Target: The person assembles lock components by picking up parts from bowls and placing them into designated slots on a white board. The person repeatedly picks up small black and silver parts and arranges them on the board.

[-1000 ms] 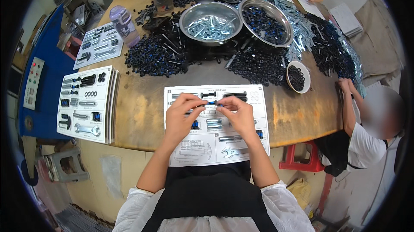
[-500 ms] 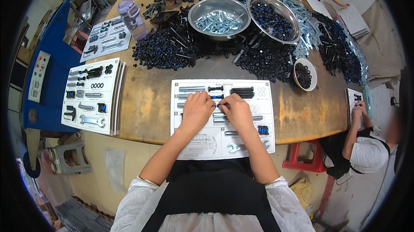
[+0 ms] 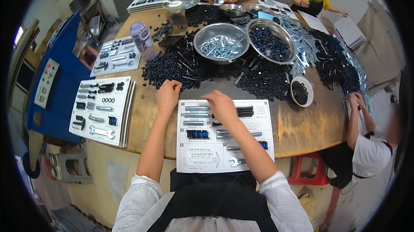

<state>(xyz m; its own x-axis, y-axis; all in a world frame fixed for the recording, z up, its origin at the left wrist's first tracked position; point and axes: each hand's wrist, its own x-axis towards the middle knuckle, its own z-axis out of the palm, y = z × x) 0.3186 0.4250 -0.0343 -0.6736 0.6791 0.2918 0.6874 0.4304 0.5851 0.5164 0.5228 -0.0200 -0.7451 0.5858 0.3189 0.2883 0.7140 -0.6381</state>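
A white printed card (image 3: 202, 146) lies on the table before me, carrying metal tubes (image 3: 195, 123), black bolts with blue bands (image 3: 198, 134) and an open-end wrench (image 3: 236, 161). My left hand (image 3: 168, 96) has come to the front edge of a heap of small black and blue fasteners (image 3: 166, 69). Its fingers are curled together, and what they hold, if anything, is hidden. Over the upper part of the card is my right hand (image 3: 223, 110), its fingers bent toward the left and smeared by motion. Under it, long black bolts (image 3: 245, 112) partly show.
Steel bowls of silver screws (image 3: 221, 47) and dark bolts (image 3: 269, 42) stand beyond the card. A small bowl of black nuts (image 3: 301, 91) is at right. Stacked filled cards (image 3: 101, 115) and a purple bottle (image 3: 142, 41) stand left. Co-workers sit across and at right.
Both hands were together over the card. My left hand has moved up and left to the fastener heap; my right hand has shifted slightly off the card's middle. The view has tilted up.
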